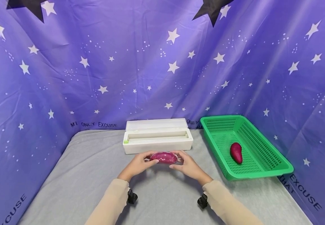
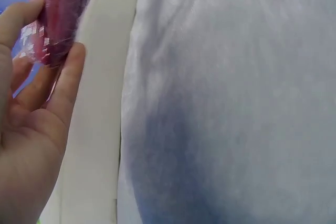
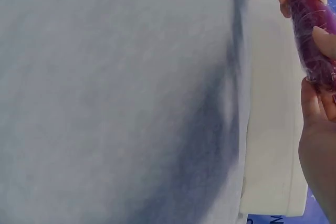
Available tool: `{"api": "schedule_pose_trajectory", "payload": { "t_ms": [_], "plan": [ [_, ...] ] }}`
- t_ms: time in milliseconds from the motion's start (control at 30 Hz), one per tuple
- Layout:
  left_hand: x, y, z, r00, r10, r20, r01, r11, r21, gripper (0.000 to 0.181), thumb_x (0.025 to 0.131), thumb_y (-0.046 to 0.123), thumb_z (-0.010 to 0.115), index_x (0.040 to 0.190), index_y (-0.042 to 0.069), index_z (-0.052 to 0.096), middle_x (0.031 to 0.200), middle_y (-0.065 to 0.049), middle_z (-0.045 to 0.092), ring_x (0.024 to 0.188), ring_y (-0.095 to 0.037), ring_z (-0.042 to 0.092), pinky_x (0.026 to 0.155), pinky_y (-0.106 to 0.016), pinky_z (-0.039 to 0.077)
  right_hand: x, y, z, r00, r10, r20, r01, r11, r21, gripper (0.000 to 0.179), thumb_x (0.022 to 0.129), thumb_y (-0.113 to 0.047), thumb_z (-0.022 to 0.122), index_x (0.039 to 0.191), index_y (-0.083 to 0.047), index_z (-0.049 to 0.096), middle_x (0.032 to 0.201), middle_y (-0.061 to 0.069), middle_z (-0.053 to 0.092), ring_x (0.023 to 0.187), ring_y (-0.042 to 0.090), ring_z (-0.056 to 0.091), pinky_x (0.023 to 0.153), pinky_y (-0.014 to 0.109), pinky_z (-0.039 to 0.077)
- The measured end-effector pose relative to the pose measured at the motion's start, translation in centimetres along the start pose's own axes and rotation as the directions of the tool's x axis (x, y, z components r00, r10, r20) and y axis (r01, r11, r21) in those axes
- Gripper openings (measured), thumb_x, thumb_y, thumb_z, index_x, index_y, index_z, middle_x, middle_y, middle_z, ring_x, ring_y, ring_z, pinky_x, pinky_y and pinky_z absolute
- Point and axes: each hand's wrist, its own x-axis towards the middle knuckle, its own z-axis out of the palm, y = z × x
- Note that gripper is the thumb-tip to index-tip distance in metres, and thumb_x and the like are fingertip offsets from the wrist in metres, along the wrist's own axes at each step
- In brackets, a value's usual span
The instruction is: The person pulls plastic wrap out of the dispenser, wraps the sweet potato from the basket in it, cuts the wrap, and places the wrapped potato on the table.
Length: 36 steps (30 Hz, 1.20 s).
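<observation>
Between both hands is a purple-red sweet potato (image 1: 163, 157) wrapped in clear, shiny plastic film. My left hand (image 1: 137, 165) grips its left end, thumb on the near side and fingers behind and under. At the other end, my right hand (image 1: 189, 165) holds it in the same way. The left wrist view shows film wrinkled around the sweet potato (image 2: 60, 14) by the left fingertips. Just behind the hands stands a long white film dispenser box (image 1: 158, 145) with its lid (image 1: 156, 124) raised. In the right wrist view the sweet potato (image 3: 307, 30) is held in front of this box.
On the right, a green plastic basket (image 1: 217, 153) holds a second, unwrapped sweet potato (image 1: 236, 152). A small green piece (image 1: 126, 141) sits at the dispenser's left end. Grey cloth (image 1: 95, 175) covers the table, and a purple star-patterned curtain (image 1: 140, 72) surrounds its back and sides.
</observation>
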Motion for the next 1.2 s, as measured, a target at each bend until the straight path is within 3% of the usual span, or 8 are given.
{"api": "schedule_pose_trajectory", "payload": {
  "t_ms": [133,267,600,767,867,1100,1200],
  "plan": [
    [-0.1,0.3,-0.1,0.999,-0.041,-0.021,0.04,0.997,-0.069,0.042,0.093,0.034,0.073,0.131,0.016,0.067,0.118,-0.001,0.07,0.1,-0.016,0.063,0.085,-0.036,0.052,0.2,-0.4,0.2,0.998,0.043,0.034,-0.046,0.995,0.091,0.058,0.085,-0.005,0.079,0.137,0.003,0.054,0.13,0.022,0.059,0.116,0.036,0.062,0.096,0.037,0.051],
    [-0.2,0.9,-0.2,0.997,-0.078,-0.01,0.076,0.99,-0.121,0.042,0.094,0.03,0.072,0.131,0.012,0.067,0.117,-0.003,0.07,0.097,-0.017,0.062,0.081,-0.034,0.052,0.3,-0.4,-0.2,0.988,0.1,0.114,-0.123,0.969,0.214,0.061,0.087,-0.011,0.078,0.14,0.0,0.051,0.135,0.019,0.058,0.122,0.033,0.058,0.099,0.032,0.049],
    [-0.4,0.7,-0.5,0.994,-0.109,0.009,0.109,0.979,-0.175,0.042,0.095,0.033,0.071,0.131,0.012,0.067,0.117,-0.003,0.07,0.102,-0.018,0.063,0.086,-0.034,0.051,1.0,-0.2,-0.4,0.956,0.05,0.288,-0.154,0.923,0.354,0.064,0.095,-0.012,0.069,0.149,0.004,0.038,0.143,0.02,0.052,0.129,0.029,0.052,0.105,0.031,0.044],
    [-0.6,0.8,-0.6,0.997,-0.081,0.015,0.083,0.974,-0.211,0.053,0.097,0.029,0.068,0.147,0.02,0.053,0.12,-0.01,0.068,0.105,-0.02,0.064,0.089,-0.036,0.052,1.4,0.0,0.1,0.911,0.014,0.412,-0.239,0.832,0.5,0.059,0.099,-0.004,0.058,0.151,0.006,0.031,0.146,0.019,0.047,0.132,0.028,0.047,0.111,0.038,0.038],
    [-0.7,1.0,-0.7,0.999,-0.039,0.013,0.041,0.973,-0.226,0.055,0.099,0.025,0.065,0.151,0.023,0.047,0.122,-0.012,0.067,0.107,-0.021,0.065,0.092,-0.037,0.052,1.7,0.0,0.3,0.899,0.019,0.438,-0.283,0.787,0.548,0.058,0.099,-0.001,0.057,0.15,0.007,0.031,0.146,0.018,0.047,0.132,0.03,0.047,0.112,0.039,0.037],
    [-0.6,0.9,-0.6,1.0,0.007,0.003,-0.006,0.965,-0.263,0.041,0.102,0.019,0.061,0.141,0.01,0.058,0.139,-0.014,0.058,0.115,-0.026,0.063,0.096,-0.036,0.052,2.2,0.1,0.6,0.898,0.041,0.438,-0.309,0.769,0.56,0.058,0.097,-0.002,0.059,0.148,0.011,0.033,0.142,0.017,0.049,0.131,0.032,0.047,0.109,0.035,0.04],
    [-0.6,1.0,-0.7,1.0,0.0,-0.011,-0.003,0.974,-0.225,0.042,0.103,0.02,0.059,0.142,0.007,0.056,0.14,-0.016,0.057,0.115,-0.028,0.064,0.096,-0.035,0.052,2.4,0.0,0.7,0.898,0.031,0.44,-0.307,0.759,0.574,0.056,0.098,0.0,0.057,0.146,0.014,0.032,0.142,0.018,0.049,0.132,0.032,0.047,0.11,0.038,0.039]
  ]
}}
